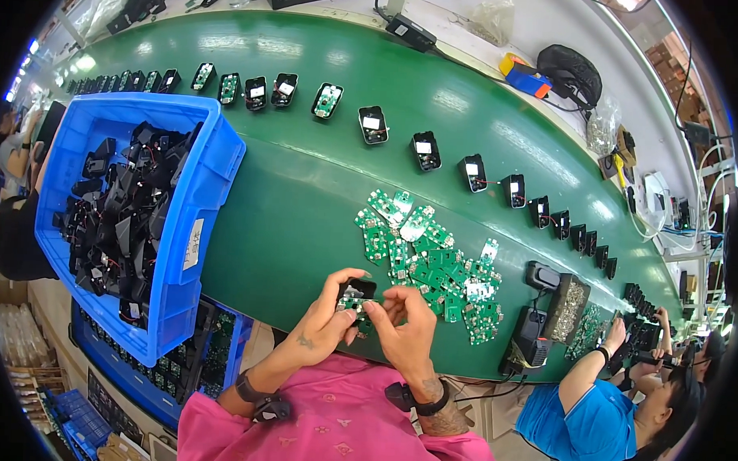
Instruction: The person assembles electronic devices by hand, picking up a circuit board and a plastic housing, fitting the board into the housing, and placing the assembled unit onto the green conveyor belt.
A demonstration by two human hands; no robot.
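Just in front of my body, at the near edge of the green bench, my left hand is closed around a small black plastic housing. A green circuit board sits at the housing's near end, partly covered by my fingers. My right hand pinches at the board's right side with thumb and forefinger; the exact spot it grips is hidden. Just beyond my hands lies a loose pile of green circuit boards.
At left stands a blue bin full of black housings. A line of housings curves along the bench. Right of the pile are a black device and a tray of small metal parts. A co-worker in blue sits at right.
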